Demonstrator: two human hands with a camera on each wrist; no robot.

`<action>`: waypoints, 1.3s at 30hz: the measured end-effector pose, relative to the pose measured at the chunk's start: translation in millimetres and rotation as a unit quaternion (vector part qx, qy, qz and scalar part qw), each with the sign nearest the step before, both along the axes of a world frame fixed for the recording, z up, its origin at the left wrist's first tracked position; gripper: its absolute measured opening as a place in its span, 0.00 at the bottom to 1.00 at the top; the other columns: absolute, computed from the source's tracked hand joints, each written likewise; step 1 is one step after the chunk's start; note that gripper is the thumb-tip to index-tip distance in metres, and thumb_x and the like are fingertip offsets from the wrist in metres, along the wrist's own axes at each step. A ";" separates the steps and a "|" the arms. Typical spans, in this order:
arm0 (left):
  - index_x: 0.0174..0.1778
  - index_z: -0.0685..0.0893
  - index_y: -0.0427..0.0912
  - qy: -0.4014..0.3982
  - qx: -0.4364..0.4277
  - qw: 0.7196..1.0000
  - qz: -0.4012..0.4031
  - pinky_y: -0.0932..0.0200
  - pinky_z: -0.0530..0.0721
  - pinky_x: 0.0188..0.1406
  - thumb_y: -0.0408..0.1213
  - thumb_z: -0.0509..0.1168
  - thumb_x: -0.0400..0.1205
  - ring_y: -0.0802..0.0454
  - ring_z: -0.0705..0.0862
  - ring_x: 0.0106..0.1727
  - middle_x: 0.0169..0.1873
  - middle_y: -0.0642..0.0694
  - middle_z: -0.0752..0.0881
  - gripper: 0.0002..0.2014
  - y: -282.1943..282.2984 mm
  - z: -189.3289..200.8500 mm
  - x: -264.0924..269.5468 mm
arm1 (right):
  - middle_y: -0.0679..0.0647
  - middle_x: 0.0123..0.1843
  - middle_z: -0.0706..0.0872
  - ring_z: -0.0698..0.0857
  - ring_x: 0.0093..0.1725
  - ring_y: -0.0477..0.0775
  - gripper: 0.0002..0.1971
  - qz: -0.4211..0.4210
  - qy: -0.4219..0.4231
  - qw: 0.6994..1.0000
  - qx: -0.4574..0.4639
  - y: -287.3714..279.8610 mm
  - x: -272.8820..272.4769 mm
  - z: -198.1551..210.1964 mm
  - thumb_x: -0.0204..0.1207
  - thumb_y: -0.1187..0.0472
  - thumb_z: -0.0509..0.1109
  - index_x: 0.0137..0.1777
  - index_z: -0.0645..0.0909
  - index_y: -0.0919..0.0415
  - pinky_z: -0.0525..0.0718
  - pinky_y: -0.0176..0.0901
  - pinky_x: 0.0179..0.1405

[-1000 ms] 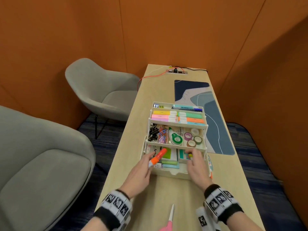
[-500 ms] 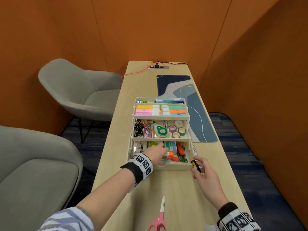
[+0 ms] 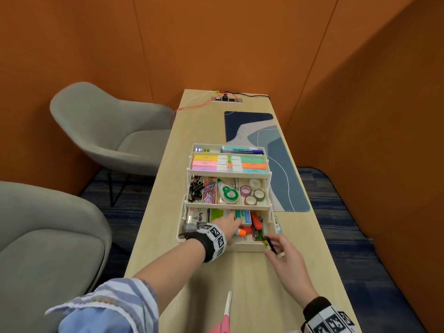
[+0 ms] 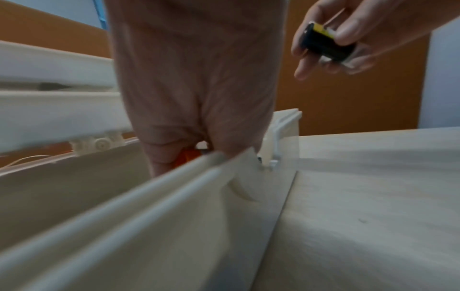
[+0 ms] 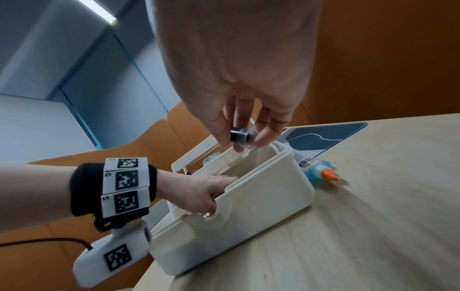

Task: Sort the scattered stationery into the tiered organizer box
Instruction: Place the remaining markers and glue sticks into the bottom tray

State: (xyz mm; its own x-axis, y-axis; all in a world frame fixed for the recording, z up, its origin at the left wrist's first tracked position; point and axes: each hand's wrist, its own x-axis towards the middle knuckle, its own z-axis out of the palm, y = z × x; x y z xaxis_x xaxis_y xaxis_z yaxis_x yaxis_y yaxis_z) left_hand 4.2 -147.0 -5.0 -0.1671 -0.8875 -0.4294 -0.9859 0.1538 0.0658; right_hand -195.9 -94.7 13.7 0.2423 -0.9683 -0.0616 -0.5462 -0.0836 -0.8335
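Inside the box's (image 3: 242, 246) bottom tier, your left hand (image 3: 228, 225) reaches among the stationery; its grip is hidden. Just right, at the box's corner, your right hand (image 3: 286, 254) pinches a small black-yellow item (image 3: 268, 243).

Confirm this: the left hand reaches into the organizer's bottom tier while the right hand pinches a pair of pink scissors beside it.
Not quite. The right hand pinches a small black and yellow item, as the left wrist view shows; the pink scissors lie untouched on the table. The left hand does reach into the organizer's bottom tier.
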 end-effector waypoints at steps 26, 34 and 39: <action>0.60 0.81 0.39 0.054 -0.037 0.994 0.090 0.51 0.79 0.60 0.41 0.71 0.75 0.42 0.79 0.59 0.57 0.39 0.79 0.19 -2.5 -12.9 13.2 | 0.51 0.47 0.84 0.81 0.48 0.50 0.07 0.127 0.225 0.966 0.022 -77.2 57.4 0.8 0.74 0.63 0.71 0.50 0.82 0.55 0.80 0.41 0.51; 0.55 0.81 0.43 0.128 -0.054 0.981 0.133 0.52 0.81 0.50 0.37 0.71 0.74 0.41 0.84 0.54 0.53 0.41 0.83 0.14 1.1 -10.3 26.8 | 0.54 0.55 0.85 0.80 0.56 0.56 0.11 0.230 0.355 0.906 0.032 -82.8 91.9 -8.9 0.74 0.63 0.66 0.53 0.85 0.50 0.81 0.45 0.54; 0.51 0.80 0.44 0.127 -0.025 0.983 0.127 0.49 0.84 0.52 0.37 0.71 0.72 0.40 0.84 0.53 0.52 0.40 0.84 0.13 4.6 -9.4 35.4 | 0.55 0.53 0.88 0.85 0.55 0.57 0.09 0.268 0.365 0.890 0.054 -80.2 115.3 -11.1 0.71 0.66 0.70 0.49 0.87 0.55 0.84 0.47 0.57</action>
